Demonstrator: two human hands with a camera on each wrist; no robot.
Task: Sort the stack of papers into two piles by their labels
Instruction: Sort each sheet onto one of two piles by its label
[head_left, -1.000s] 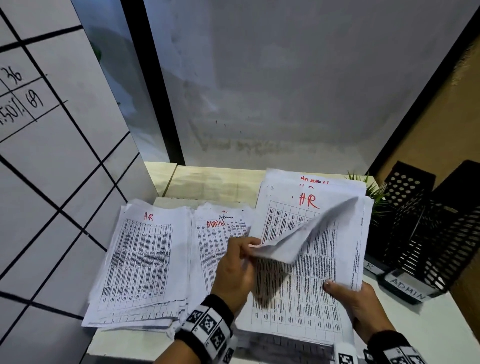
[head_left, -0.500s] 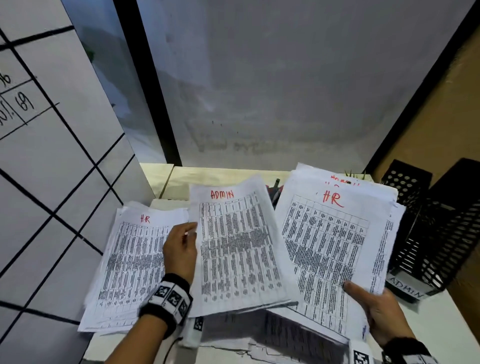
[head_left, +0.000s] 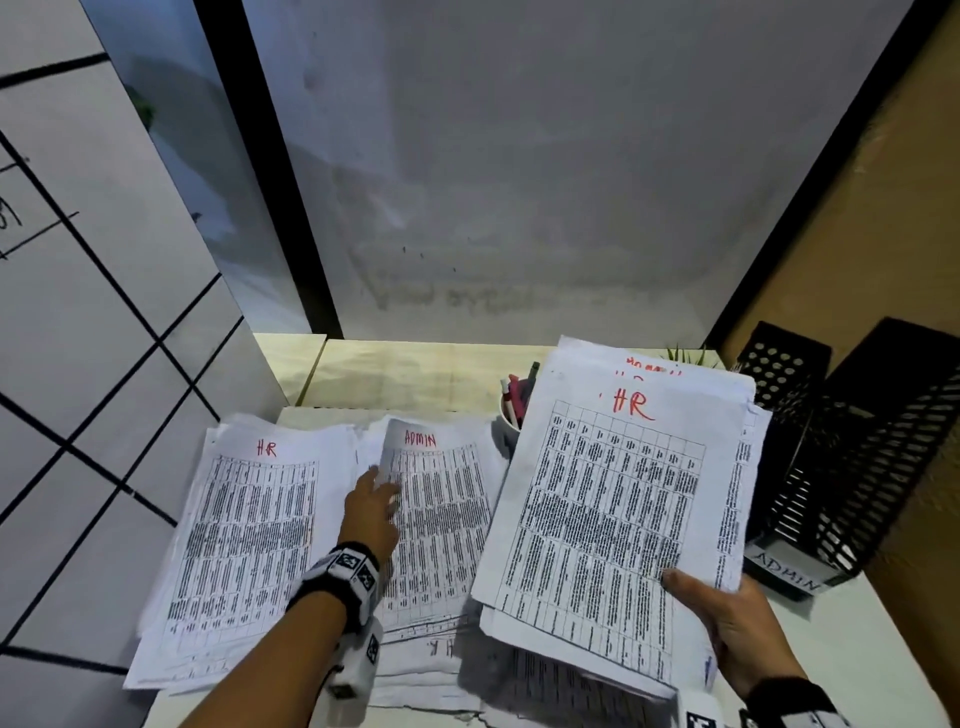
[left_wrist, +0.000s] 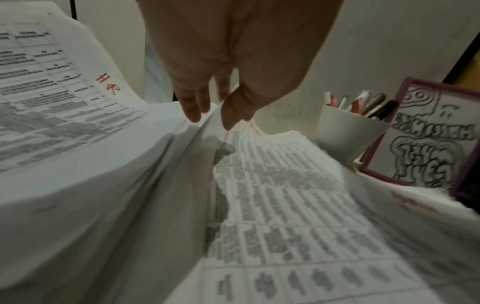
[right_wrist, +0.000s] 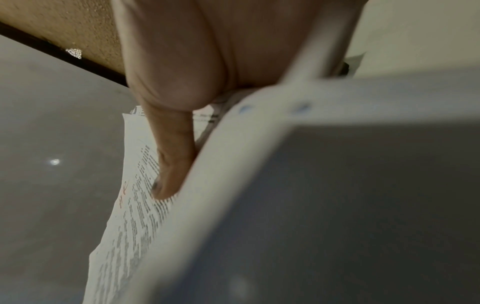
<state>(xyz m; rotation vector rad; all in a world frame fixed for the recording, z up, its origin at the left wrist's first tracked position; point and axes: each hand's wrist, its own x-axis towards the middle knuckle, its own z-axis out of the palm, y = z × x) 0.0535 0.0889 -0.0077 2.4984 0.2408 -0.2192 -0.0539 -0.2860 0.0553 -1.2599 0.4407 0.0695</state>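
An HR-labelled pile lies on the left of the white desk. Beside it lies the ADMIN pile, whose top ADMIN sheet curls up at its left edge. My left hand pinches that edge between thumb and fingers, seen close up in the left wrist view over the ADMIN sheet. My right hand holds the unsorted stack tilted above the desk, an HR sheet on top. Its thumb presses the top sheet; the fingers underneath are hidden.
Two black mesh file holders stand at the right, one with an ADMIN tag. A white pen cup and a framed drawing sit behind the piles, a small plant behind the stack. A tiled wall borders the left.
My left hand peeled the ADMIN sheet off the held stack, carried it left and lowered it onto the ADMIN pile. The right hand's stack now shows an HR sheet on top.
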